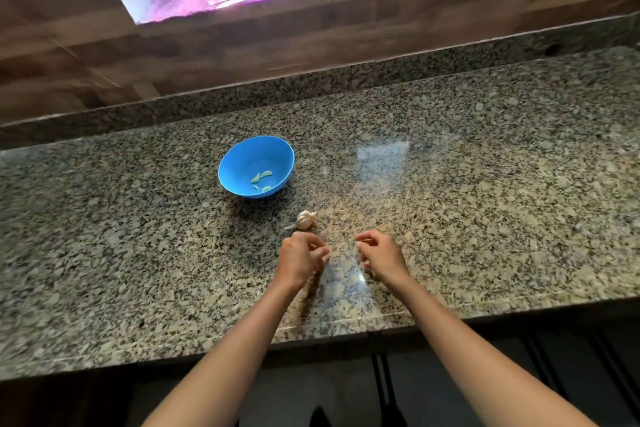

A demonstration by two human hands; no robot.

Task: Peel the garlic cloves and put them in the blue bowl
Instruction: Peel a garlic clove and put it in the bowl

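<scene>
Head view: four cloves in bowl, bulb waiting; left hand, right hand curled, contents unclear.

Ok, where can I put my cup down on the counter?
Bare counter lies right of the right hand, and left of the blue bowl. It's crowded between the bowl, garlic bulb and left hand.

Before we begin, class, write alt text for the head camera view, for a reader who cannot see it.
A person's left hand and right hand, fingers curled, hover over a speckled granite counter. A garlic bulb lies just beyond the left hand, and a blue bowl behind it holds a few peeled cloves.
</scene>
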